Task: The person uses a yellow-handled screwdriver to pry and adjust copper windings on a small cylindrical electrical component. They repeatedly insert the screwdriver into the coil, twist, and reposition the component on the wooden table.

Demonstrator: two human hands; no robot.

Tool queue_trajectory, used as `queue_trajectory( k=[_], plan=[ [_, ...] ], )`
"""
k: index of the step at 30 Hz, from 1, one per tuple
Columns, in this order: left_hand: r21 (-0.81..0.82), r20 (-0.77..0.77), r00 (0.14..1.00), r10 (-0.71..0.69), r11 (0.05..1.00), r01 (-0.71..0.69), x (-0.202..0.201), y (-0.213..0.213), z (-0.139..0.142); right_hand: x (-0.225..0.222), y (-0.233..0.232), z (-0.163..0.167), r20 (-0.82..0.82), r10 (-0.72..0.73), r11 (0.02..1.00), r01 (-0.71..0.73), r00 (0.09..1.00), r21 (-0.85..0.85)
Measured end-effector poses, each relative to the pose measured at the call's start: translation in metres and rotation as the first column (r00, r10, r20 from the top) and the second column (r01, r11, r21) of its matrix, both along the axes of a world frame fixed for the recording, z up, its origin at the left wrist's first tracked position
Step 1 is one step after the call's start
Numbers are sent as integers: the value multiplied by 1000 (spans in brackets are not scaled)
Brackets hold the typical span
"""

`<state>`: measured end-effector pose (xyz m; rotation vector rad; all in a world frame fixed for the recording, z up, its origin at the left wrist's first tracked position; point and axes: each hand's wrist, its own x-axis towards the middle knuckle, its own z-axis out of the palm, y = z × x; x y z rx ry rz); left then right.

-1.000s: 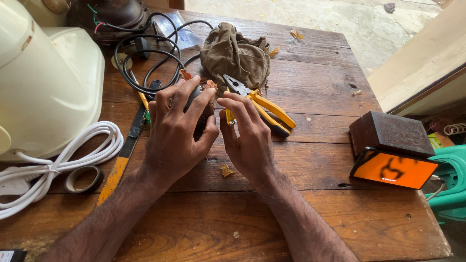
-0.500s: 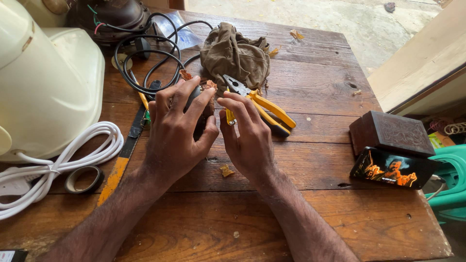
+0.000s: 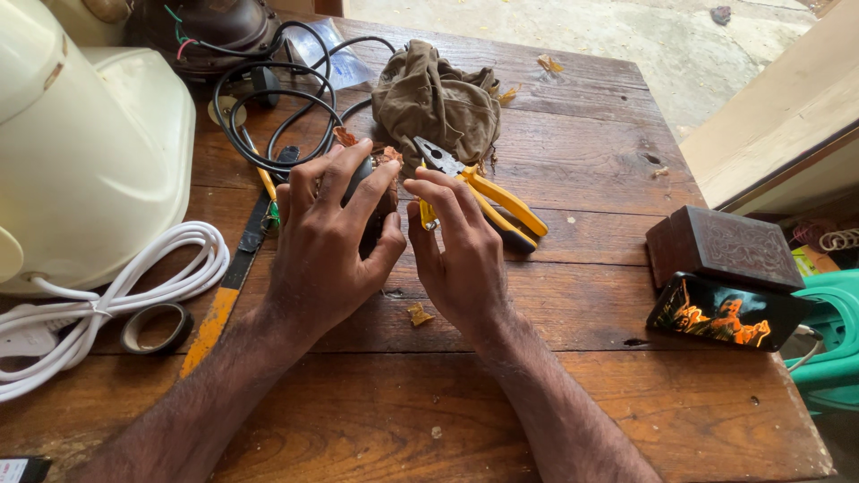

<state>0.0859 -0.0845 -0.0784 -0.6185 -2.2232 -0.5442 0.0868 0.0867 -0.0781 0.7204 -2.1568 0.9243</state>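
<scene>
My left hand (image 3: 327, 246) is wrapped over a small dark part (image 3: 369, 174) with reddish-brown bits at its top, pressing it against the wooden table (image 3: 573, 125). Right beside it, my right hand (image 3: 461, 255) pinches a small yellow-handled tool (image 3: 428, 216) between thumb and fingers, its tip pointing toward the dark part. The fingers hide most of both objects. Yellow-handled pliers (image 3: 497, 199) lie just past my right fingertips, jaws pointing up-left.
An olive cloth (image 3: 438, 94) and a coiled black cable (image 3: 268, 98) lie behind the hands. A cream appliance (image 3: 85, 152), white cord (image 3: 125, 286), tape roll (image 3: 154, 327) and flat yellow-and-black strip (image 3: 224, 295) are left. A carved box (image 3: 729, 246), phone (image 3: 729, 313) and green chair (image 3: 828, 344) are right.
The phone's screen went from plain orange to a dark picture with orange shapes. Both hands stay almost where they were on the dark part.
</scene>
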Motion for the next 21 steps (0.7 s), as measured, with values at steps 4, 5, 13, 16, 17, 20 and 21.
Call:
queue_trajectory(
  k=[4, 5, 13, 16, 17, 20, 21],
  plan=[
    [4, 1, 1000, 1, 1000, -1, 0, -1, 0, 0, -2, 0, 0, -5, 1000, 5, 1000, -10],
    [2, -2, 1000, 6, 1000, -6, 0, -1, 0, -1, -2, 0, -4, -4, 1000, 4, 1000, -9],
    [-9, -4, 1000, 13, 1000, -13, -3, 0, -2, -1, -1, 1, 9, 4, 1000, -4, 1000, -8],
    [-3, -5, 1000, 8, 1000, -8, -2, -1, -3, -1, -1, 1, 32, 5, 1000, -5, 999, -11],
    [-8, -8, 1000, 14, 1000, -14, -2, 0, -3, -1, -1, 1, 28, 6, 1000, -6, 1000, -9],
    [-18, -13, 1000, 23, 1000, -23, -2, 0, -3, 0, 0, 2, 13, 7, 1000, -7, 1000, -8],
    [-15, -10, 1000, 19, 1000, -19, -1, 0, -3, 1, 0, 2, 9, 8, 1000, -8, 1000, -9]
  ],
)
